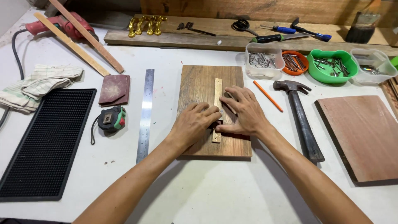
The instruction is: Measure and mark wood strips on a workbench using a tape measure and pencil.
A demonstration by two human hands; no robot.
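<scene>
Wooden board (198, 85): lies flat at the middle of the white worktop (207, 191), long side running away from the person; all four edges visible, none overhanging.

Thin pale strip (217, 89): lies lengthwise on the board, its middle covered by fingers, both ends showing.

Left hand (194, 124): knuckles bent, fingertips pressed down on the strip and on a small dark piece (217, 123) beside it. What the piece is cannot be made out.

Right hand (244, 111): flat, fingers spread over the strip and board, thumb touching the dark piece. The two hands touch at the strip.

Open room: bare worktop in front of the board and a narrow lane on each side.

Left of board: steel ruler (145, 114), tape measure (111, 119), black ribbed mat (45, 145) near the left edge.

Right of board: orange pencil (268, 96), hammer (302, 120), reddish panel (365, 137) cut off at the right edge.

Far side: trays of nails (261, 60), partly hard to read.
</scene>
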